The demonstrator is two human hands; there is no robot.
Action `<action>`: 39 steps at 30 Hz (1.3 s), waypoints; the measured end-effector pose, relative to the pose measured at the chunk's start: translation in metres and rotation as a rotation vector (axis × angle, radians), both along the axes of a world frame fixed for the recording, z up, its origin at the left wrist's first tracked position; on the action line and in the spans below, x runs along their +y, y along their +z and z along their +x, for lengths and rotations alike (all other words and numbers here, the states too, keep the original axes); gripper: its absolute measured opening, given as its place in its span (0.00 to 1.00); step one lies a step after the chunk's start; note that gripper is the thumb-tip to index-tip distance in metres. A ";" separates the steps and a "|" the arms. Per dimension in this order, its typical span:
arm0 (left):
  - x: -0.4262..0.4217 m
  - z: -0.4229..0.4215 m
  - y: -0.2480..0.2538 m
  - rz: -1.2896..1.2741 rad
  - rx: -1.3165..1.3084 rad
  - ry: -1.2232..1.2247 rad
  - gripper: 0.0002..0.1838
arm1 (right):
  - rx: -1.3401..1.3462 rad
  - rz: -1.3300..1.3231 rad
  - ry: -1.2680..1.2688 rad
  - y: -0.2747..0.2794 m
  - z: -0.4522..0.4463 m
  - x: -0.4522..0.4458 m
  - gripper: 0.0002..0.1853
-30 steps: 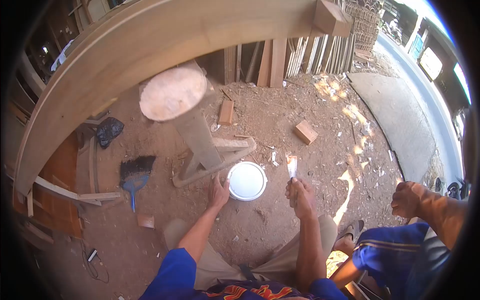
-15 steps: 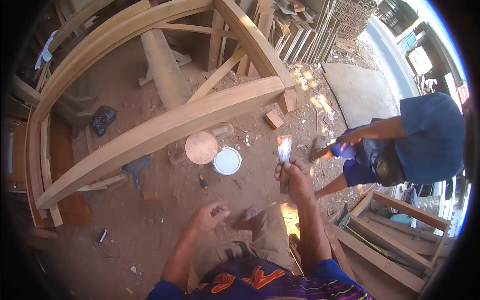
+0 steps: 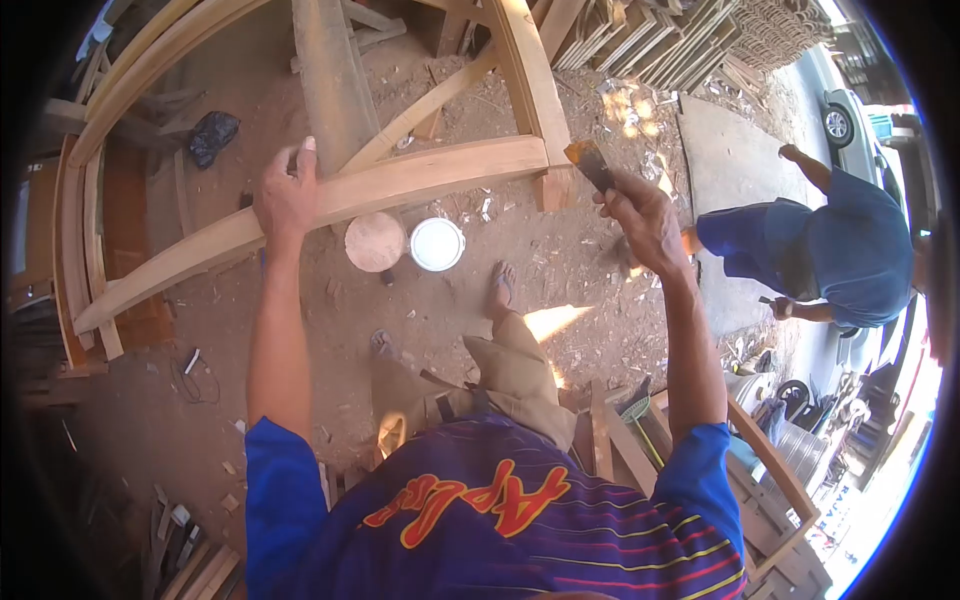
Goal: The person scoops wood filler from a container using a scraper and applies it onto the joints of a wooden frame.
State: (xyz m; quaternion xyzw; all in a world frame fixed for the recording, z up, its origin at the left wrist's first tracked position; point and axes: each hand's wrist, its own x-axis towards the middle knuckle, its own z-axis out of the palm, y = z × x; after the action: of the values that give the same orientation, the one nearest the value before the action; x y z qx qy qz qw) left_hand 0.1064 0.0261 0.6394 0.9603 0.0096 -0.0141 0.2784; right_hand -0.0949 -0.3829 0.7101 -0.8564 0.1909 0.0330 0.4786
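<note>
Nearest, a round white pail [image 3: 437, 246] and a dull, pinkish disc [image 3: 376, 243] are seen side by side on littered bare earth [image 3: 430, 310], just short of a long, smooth, curved wooden beam [image 3: 420, 177]. The beam's left part is overlapped by the left hand [image 3: 288, 195], though whether it is gripped cannot be told; near its right end, the grip of the right hand [image 3: 645, 220] is clamped on a flat scraper [image 3: 590, 166] with an orange-smeared blade. Farther off, thin boards [image 3: 640, 45] are stacked.
</note>
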 end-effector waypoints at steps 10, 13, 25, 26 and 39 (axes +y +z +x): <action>-0.012 -0.001 -0.002 0.021 -0.143 0.155 0.24 | -0.010 -0.112 0.419 0.011 0.062 -0.039 0.20; -0.012 -0.001 -0.006 0.019 -0.141 0.179 0.23 | -0.019 -0.116 0.482 0.016 0.072 -0.051 0.20; -0.006 0.003 -0.010 0.070 -0.155 0.148 0.20 | -0.110 -0.137 0.553 0.014 0.066 -0.069 0.22; -0.005 0.003 -0.011 0.065 -0.166 0.155 0.20 | -0.165 -0.258 0.618 0.012 0.065 -0.069 0.23; -0.011 -0.003 -0.006 0.047 -0.214 0.210 0.21 | -0.133 -0.757 0.953 0.033 0.057 -0.051 0.29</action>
State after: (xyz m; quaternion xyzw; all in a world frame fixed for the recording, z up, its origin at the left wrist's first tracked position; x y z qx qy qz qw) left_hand 0.1039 0.0147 0.6334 0.9563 0.0808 0.1176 0.2551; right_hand -0.0377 -0.4337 0.7427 -0.9584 -0.2451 0.1198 0.0845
